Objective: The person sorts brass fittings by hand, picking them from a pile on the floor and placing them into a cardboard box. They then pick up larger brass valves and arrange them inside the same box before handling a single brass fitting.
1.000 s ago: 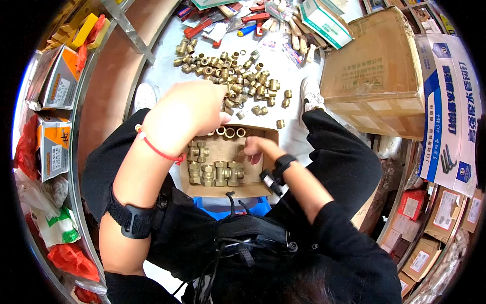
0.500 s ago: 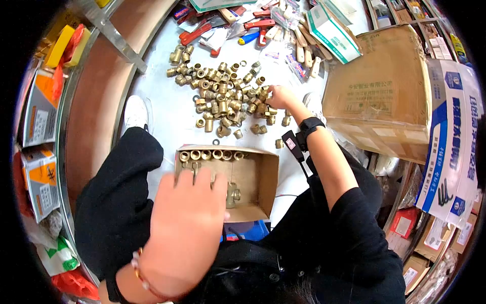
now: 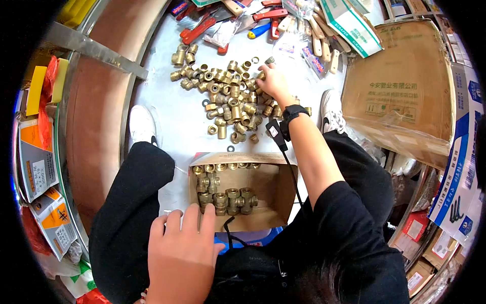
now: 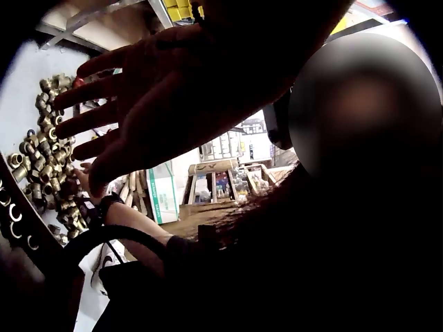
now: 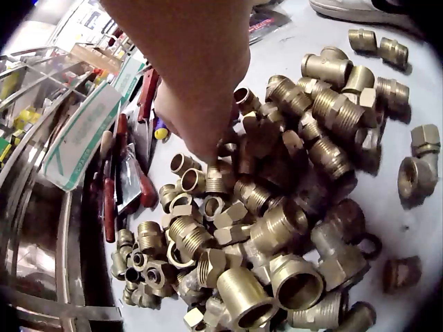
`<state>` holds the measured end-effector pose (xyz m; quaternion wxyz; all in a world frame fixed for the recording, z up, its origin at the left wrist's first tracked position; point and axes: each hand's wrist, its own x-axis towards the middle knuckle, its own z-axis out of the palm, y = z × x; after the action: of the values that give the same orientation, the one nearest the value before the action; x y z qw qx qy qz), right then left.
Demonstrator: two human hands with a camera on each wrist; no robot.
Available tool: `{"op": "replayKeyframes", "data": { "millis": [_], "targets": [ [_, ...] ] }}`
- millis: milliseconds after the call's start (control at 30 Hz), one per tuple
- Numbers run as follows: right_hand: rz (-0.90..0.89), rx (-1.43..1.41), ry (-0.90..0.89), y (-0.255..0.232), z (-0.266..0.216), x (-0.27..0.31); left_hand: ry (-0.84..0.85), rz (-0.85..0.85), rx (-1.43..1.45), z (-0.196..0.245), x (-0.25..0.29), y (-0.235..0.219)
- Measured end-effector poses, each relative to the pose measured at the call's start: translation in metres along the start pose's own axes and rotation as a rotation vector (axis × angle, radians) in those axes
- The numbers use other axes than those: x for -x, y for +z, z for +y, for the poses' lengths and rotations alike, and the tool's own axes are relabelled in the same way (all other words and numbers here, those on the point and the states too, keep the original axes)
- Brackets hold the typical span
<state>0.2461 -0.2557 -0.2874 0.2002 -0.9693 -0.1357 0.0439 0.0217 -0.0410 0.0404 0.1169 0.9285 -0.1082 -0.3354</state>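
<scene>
My right hand (image 3: 276, 82) reaches to the far right side of a heap of brass pipe fittings (image 3: 235, 109) on the white floor. Its fingers come down among the fittings (image 5: 214, 178) in the right wrist view; I cannot tell whether they grip one. With fingers spread and straight, my left hand (image 3: 183, 256) hovers by the near left edge of an open cardboard box (image 3: 276, 188). Its palm also shows in the left wrist view. Inside the box, tee-like brass fittings (image 3: 234, 201) fill the left part, and a row of ring-ended fittings (image 3: 233, 166) lines the far wall.
Scrapers with red and wooden handles (image 3: 271, 14) lie behind the heap, beside a green-and-white box (image 3: 354, 28). A large carton (image 3: 400, 96) stands at right. Shelving (image 3: 96, 126) runs along the left. The person's shoes (image 3: 143, 124) flank the heap.
The right hand has left the box for the heap, then shifted slightly along its far right side. From above the heap's near left, the left hand has drawn back to the box's near edge.
</scene>
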Motion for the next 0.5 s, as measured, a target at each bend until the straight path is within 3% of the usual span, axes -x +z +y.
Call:
{"op": "replayKeyframes", "data": {
  "millis": [167, 300, 500],
  "targets": [
    [-0.091, 0.076, -0.035, 0.0, -0.021, 0.007, -0.016, 0.002, 0.024, -0.006, 0.002, 0.002],
    [-0.025, 0.235, -0.031, 0.008, -0.026, 0.016, -0.004, 0.01, 0.058, -0.006, 0.003, -0.001],
    [-0.13, 0.361, 0.133, 0.008, -0.043, 0.011, 0.0, -0.011, 0.039, -0.008, 0.004, -0.001]
  ]
}}
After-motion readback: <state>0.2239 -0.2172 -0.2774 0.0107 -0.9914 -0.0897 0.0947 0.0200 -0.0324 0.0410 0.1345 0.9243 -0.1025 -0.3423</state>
